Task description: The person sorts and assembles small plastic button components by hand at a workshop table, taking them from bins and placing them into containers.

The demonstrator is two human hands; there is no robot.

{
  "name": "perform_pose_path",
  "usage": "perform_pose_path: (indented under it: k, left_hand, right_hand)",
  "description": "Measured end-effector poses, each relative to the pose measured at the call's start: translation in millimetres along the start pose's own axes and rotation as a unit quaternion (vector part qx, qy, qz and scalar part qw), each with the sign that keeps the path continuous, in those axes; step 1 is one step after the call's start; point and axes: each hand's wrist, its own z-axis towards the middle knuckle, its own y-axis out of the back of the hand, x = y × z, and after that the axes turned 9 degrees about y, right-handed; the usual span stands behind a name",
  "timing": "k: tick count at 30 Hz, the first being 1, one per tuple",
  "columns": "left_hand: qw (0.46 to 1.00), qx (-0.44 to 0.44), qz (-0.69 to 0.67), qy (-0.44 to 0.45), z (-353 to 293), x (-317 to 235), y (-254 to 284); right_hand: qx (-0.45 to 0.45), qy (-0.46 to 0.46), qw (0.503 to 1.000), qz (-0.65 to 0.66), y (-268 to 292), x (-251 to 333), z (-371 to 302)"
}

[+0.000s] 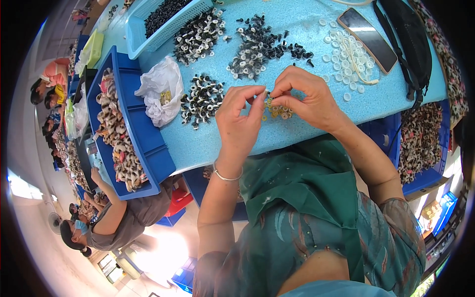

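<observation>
My left hand (241,111) and my right hand (309,99) meet fingertip to fingertip above the blue table, each closed in a pinch. What they grip is tiny and mostly hidden by the fingers; a dark speck shows between them. Right under the fingertips lies a small heap of yellow rings (283,113). Left of my left hand is a heap of black-and-white pegs (201,99). Beyond the hands spread black pegs with pale rings (252,47). Translucent white caps (349,59) lie scattered past my right hand.
A phone (368,39), a cord (360,67) and a black bag (413,49) sit at the far right. On the left are a white plastic bag (161,91), a blue bin (148,138) of furry pieces and a light-blue basket (170,27). A co-worker (114,218) sits at left.
</observation>
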Motion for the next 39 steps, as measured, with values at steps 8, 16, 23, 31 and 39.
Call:
perform_pose_path:
  k: [8,16,23,31,39]
  left_hand:
    - [0.999,0.007,-0.018,-0.043,-12,-4,0]
    - [0.989,0.035,-0.144,-0.011,-31,-1,-5]
    - [0.97,0.042,-0.233,0.058,-29,5,-15]
    - [0.996,0.016,0.06,-0.059,-3,17,4]
    - [0.984,0.028,0.154,-0.084,10,27,16]
  right_hand:
    - [0.004,-0.001,1.0,-0.004,-4,10,-6]
    - [0.001,-0.049,0.997,0.065,-1,11,-12]
    - [0.005,-0.058,0.996,0.071,1,3,-13]
    - [0.033,0.087,0.928,-0.36,26,-15,9]
    - [0.077,0.032,0.94,-0.332,26,-17,4]
